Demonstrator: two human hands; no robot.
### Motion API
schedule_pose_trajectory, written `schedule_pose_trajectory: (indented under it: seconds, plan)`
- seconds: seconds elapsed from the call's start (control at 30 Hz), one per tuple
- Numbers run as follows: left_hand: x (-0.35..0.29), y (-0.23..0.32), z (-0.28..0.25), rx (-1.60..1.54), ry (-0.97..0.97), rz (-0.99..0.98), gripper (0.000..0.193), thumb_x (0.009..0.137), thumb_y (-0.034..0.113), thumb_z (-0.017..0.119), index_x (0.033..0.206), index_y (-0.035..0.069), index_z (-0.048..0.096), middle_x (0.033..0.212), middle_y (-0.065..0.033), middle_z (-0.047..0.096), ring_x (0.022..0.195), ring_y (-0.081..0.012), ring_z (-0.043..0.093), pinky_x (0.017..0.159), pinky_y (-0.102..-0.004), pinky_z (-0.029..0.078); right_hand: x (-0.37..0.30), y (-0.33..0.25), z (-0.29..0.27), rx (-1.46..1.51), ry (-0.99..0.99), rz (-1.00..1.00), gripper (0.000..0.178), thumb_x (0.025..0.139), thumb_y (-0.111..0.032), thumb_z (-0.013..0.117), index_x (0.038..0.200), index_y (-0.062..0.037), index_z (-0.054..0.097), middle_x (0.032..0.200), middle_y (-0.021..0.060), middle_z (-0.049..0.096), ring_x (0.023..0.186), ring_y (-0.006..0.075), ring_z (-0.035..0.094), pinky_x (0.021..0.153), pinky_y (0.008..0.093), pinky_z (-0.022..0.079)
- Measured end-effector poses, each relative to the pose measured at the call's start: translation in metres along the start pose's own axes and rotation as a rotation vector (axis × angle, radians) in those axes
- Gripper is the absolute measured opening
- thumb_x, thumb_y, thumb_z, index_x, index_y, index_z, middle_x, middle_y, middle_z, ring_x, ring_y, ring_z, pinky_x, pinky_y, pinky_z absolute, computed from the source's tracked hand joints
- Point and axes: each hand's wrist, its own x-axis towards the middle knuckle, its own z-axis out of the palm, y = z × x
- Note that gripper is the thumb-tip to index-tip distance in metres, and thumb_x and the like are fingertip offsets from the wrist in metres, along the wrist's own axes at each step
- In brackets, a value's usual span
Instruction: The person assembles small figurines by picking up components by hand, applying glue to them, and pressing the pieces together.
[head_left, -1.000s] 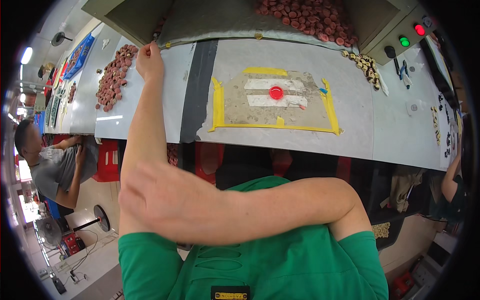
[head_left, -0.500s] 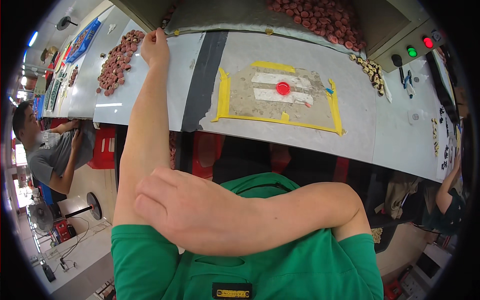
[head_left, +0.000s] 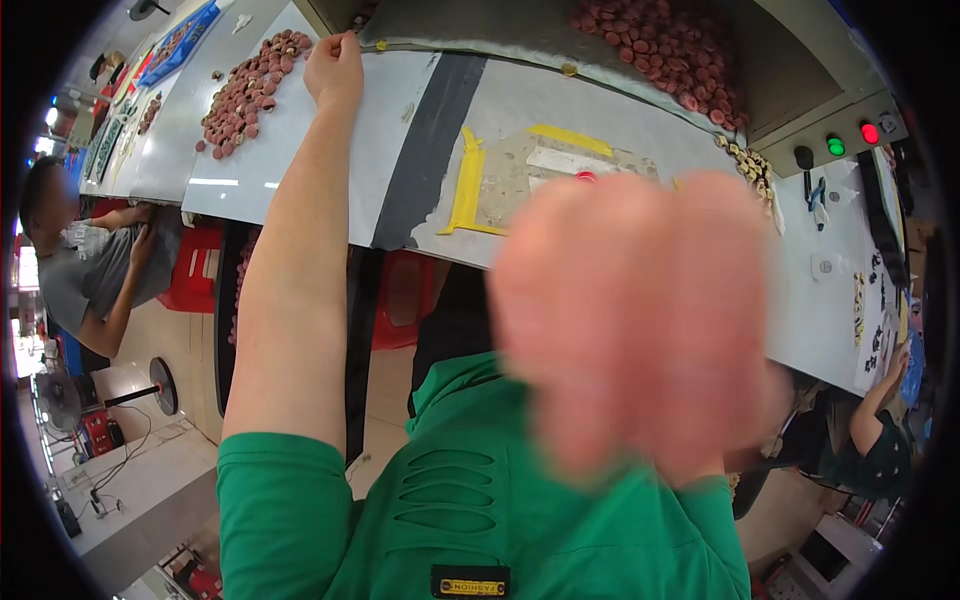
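My left hand (head_left: 335, 72) reaches to the far left of the worktable, by the corner of the grey metal machine housing. Its fingers are curled closed; anything in them is hidden. Beside it on the left lies a pile of reddish-pink round pieces (head_left: 245, 95). My right hand (head_left: 640, 320) is raised very close to the camera, large and smeared by motion, so its fingers cannot be made out. It covers much of the yellow-taped grey mat (head_left: 505, 185). The top of a small red disc (head_left: 586, 177) shows just above that hand.
Many red round pieces (head_left: 665, 60) lie inside the machine opening. Small pale and dark pieces (head_left: 745, 165) sit at its right, near green and red buttons (head_left: 836, 146) and hand tools (head_left: 818, 205). A seated person (head_left: 100, 260) is at left; another person's arm (head_left: 880, 400) shows at right.
My right hand has lifted off my left forearm and swung right and up toward the camera. My left hand stays by the machine corner. The whole view has shifted slightly.
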Motion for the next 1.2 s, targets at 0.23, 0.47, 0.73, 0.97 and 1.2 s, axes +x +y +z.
schedule_pose_trajectory:
  seconds: [0.23, 0.47, 0.73, 0.97, 1.2]
  plan:
    - [0.010, -0.013, 0.009, -0.056, -0.022, -0.047, 0.031, 0.081, 0.033, 0.063, 0.092, 0.005, 0.069, 0.082, -0.0057, 0.068, 0.079, -0.0189, 0.064, 0.074, -0.0311, 0.049, 0.005, -0.011, -0.012, -0.010, 0.059, 0.009, 0.011, 0.080, -0.012, 0.066, 0.083, -0.0104, 0.055, 0.088, 0.0025, 0.058, 0.088, 0.0189, 0.055, 0.072, 0.0304, 0.044]
    - [0.012, -0.022, -0.008, 0.030, 0.037, 0.031, 0.031, 0.080, 0.035, 0.063, 0.088, 0.007, 0.070, 0.079, -0.0091, 0.068, 0.077, -0.0237, 0.064, 0.074, -0.0350, 0.049, -0.043, -0.056, 0.023, 0.059, 0.086, 0.019, 0.013, 0.081, -0.016, 0.065, 0.083, -0.0111, 0.054, 0.088, 0.0022, 0.056, 0.086, 0.0191, 0.053, 0.072, 0.0312, 0.042]
    - [-0.004, 0.006, -0.001, -0.052, 0.020, 0.021, 0.026, 0.081, 0.029, 0.063, 0.086, 0.004, 0.069, 0.076, -0.0086, 0.068, 0.073, -0.0213, 0.065, 0.070, -0.0326, 0.049, -0.085, -0.104, 0.032, 0.196, 0.087, 0.015, 0.015, 0.081, -0.021, 0.064, 0.082, -0.0120, 0.052, 0.087, 0.0019, 0.053, 0.085, 0.0192, 0.049, 0.071, 0.0321, 0.040]
    - [-0.004, 0.004, -0.013, -0.085, 0.015, -0.060, 0.025, 0.081, 0.028, 0.062, 0.088, 0.004, 0.068, 0.078, -0.0087, 0.068, 0.076, -0.0219, 0.065, 0.073, -0.0331, 0.050, -0.040, -0.067, 0.050, 0.264, 0.097, 0.080, 0.018, 0.081, -0.025, 0.063, 0.081, -0.0128, 0.050, 0.086, 0.0016, 0.051, 0.083, 0.0194, 0.047, 0.071, 0.0330, 0.038]
    - [-0.008, 0.012, -0.013, -0.083, 0.034, -0.041, 0.025, 0.081, 0.028, 0.062, 0.089, 0.004, 0.068, 0.080, -0.0096, 0.069, 0.077, -0.0235, 0.065, 0.074, -0.0337, 0.050, -0.034, -0.057, 0.060, 0.302, 0.166, 0.115, 0.020, 0.082, -0.029, 0.062, 0.081, -0.0136, 0.049, 0.085, 0.0013, 0.048, 0.081, 0.0195, 0.044, 0.071, 0.0338, 0.036]
